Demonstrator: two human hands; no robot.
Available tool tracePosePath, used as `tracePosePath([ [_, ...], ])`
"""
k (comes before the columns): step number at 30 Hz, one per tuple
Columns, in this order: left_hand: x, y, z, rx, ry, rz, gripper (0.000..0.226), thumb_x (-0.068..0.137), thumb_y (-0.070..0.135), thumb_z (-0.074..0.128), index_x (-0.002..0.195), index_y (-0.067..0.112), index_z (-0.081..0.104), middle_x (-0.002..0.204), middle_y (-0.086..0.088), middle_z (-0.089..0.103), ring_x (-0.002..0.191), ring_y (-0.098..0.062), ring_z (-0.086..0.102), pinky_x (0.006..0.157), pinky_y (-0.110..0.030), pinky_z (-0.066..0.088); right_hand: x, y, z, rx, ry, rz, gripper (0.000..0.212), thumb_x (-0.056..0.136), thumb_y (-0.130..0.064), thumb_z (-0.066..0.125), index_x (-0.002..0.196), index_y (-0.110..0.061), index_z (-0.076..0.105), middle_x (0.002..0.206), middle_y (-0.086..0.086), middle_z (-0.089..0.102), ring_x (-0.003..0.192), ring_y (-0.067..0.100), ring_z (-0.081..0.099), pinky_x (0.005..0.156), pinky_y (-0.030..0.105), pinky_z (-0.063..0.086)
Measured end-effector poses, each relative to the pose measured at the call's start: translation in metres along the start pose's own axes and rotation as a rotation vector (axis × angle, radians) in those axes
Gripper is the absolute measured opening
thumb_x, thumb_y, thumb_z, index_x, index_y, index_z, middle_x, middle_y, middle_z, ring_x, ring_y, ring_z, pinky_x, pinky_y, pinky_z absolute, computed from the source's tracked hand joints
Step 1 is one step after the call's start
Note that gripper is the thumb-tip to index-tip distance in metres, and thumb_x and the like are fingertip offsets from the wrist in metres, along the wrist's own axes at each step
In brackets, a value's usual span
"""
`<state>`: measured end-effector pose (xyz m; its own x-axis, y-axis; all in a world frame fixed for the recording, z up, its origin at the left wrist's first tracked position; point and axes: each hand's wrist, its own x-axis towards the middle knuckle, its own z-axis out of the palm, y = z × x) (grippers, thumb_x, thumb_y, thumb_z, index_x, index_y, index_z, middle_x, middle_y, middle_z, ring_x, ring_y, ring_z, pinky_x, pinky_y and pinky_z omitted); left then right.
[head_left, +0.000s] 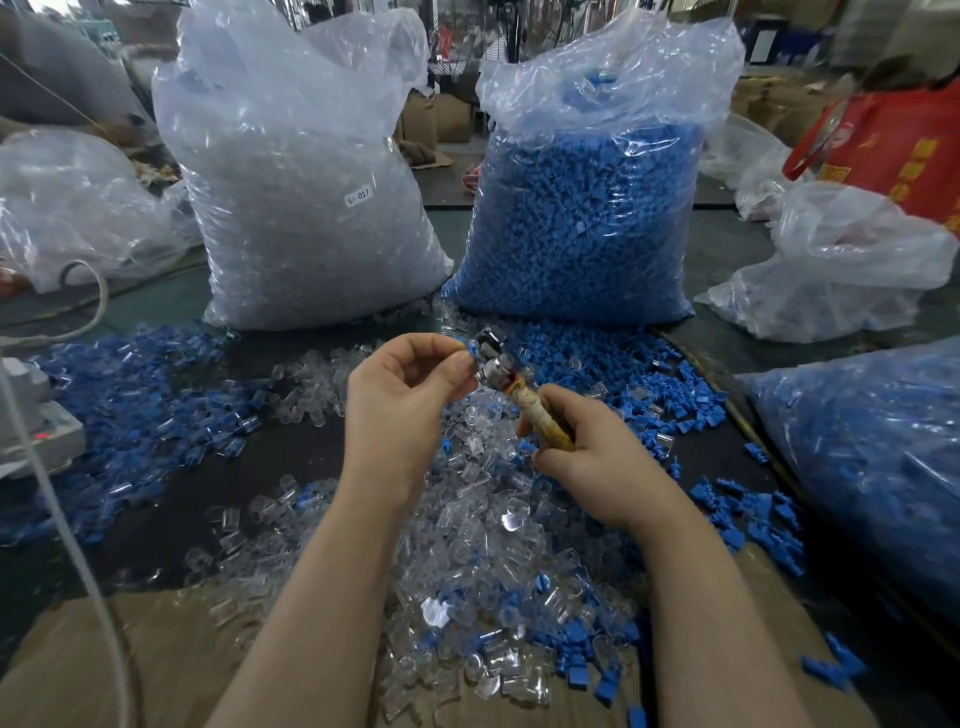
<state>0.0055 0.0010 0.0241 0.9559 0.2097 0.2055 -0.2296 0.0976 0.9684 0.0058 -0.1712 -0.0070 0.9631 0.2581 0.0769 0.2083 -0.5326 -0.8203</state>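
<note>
Left hand (405, 395) pinches a blue part (470, 347) between thumb and forefinger, pressed against the metal head of the tool (498, 364). Right hand (592, 457) is curled round the taped handle. I can't tell whether a clear cap is on the part yet. Clear caps (483, 525) lie heaped under my fingers. Beyond the fingertips stand the clear bag (306, 208) and the blue bag (582, 218), both near full. My guess: one piece mid-fit, most of the work left.
</note>
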Motion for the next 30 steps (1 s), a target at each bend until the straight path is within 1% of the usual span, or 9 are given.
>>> tracePosePath([
  [6,0.001,-0.001,0.000,-0.025,0.007,-0.021,0.009,0.086,-0.001,0.068,0.086,0.008,0.068,0.072,0.002,0.071,0.068,-0.007,0.067,0.066,-0.015,0.053,0.001,0.000,0.002,-0.040,0.039,-0.010,0.014,0.080,-0.003,0.058,0.088,-0.014,0.056,0.066,-0.002,0.050,0.050,0.007,0.039,0.052,0.030,0.035],
  [10,0.004,-0.002,-0.006,-0.084,0.008,-0.149,0.006,0.084,0.003,0.071,0.089,0.007,0.069,0.073,-0.001,0.073,0.067,-0.009,0.068,0.065,-0.019,0.057,0.002,0.001,0.002,-0.033,0.022,0.005,0.016,0.083,-0.006,0.059,0.092,-0.019,0.054,0.081,0.009,0.057,0.060,0.016,0.044,0.057,0.034,0.039],
  [12,0.008,-0.002,-0.016,-0.055,0.061,-0.192,0.007,0.083,0.005,0.072,0.088,0.009,0.070,0.072,-0.001,0.074,0.066,-0.009,0.069,0.063,-0.019,0.058,0.003,0.003,0.003,-0.035,0.047,0.013,0.017,0.086,-0.011,0.061,0.090,-0.025,0.051,0.076,0.001,0.054,0.058,0.011,0.043,0.058,0.034,0.039],
  [15,0.016,-0.007,-0.042,0.222,0.166,-0.174,0.009,0.082,0.007,0.076,0.081,0.015,0.072,0.070,-0.001,0.073,0.066,-0.010,0.068,0.068,-0.023,0.059,0.005,0.004,0.002,-0.047,0.127,0.020,0.024,0.090,-0.020,0.062,0.083,-0.032,0.042,0.070,-0.011,0.047,0.055,0.004,0.042,0.057,0.035,0.037],
  [18,0.022,-0.015,-0.072,0.721,0.266,-0.175,0.009,0.083,0.018,0.076,0.078,0.025,0.073,0.081,0.000,0.073,0.079,-0.017,0.066,0.079,-0.033,0.054,0.005,0.006,0.002,-0.083,0.178,0.021,0.018,0.093,-0.028,0.062,0.094,-0.033,0.045,0.079,-0.012,0.053,0.069,0.012,0.051,0.068,0.041,0.046],
  [20,0.022,-0.018,-0.086,0.992,0.344,-0.175,0.008,0.087,0.019,0.070,0.084,0.025,0.075,0.091,-0.004,0.073,0.081,-0.019,0.059,0.076,-0.032,0.046,0.004,0.006,0.002,-0.134,0.204,0.022,0.017,0.093,-0.032,0.061,0.099,-0.033,0.045,0.083,-0.011,0.058,0.076,0.017,0.055,0.077,0.045,0.046],
  [22,0.021,-0.020,-0.095,1.112,0.381,-0.207,0.014,0.089,0.012,0.065,0.094,0.019,0.077,0.096,-0.012,0.072,0.082,-0.026,0.059,0.076,-0.036,0.049,0.004,0.006,0.002,-0.209,0.228,0.032,0.017,0.093,-0.034,0.060,0.102,-0.036,0.046,0.090,-0.008,0.062,0.083,0.021,0.056,0.083,0.045,0.047],
  [25,0.019,-0.021,-0.103,1.195,0.372,-0.245,0.020,0.089,0.007,0.063,0.102,0.014,0.076,0.103,-0.019,0.070,0.092,-0.038,0.062,0.080,-0.044,0.053,0.004,0.008,0.001,-0.320,0.265,0.057,0.019,0.094,-0.036,0.057,0.109,-0.037,0.046,0.097,-0.003,0.062,0.084,0.025,0.057,0.075,0.043,0.051],
  [30,0.022,-0.020,-0.098,1.293,0.368,-0.295,0.021,0.094,0.019,0.060,0.113,0.015,0.068,0.116,-0.018,0.061,0.103,-0.037,0.057,0.076,-0.041,0.043,0.004,0.012,0.004,-0.379,0.369,0.111,0.015,0.095,-0.037,0.054,0.108,-0.039,0.048,0.082,-0.010,0.061,0.070,0.016,0.056,0.052,0.031,0.041],
])
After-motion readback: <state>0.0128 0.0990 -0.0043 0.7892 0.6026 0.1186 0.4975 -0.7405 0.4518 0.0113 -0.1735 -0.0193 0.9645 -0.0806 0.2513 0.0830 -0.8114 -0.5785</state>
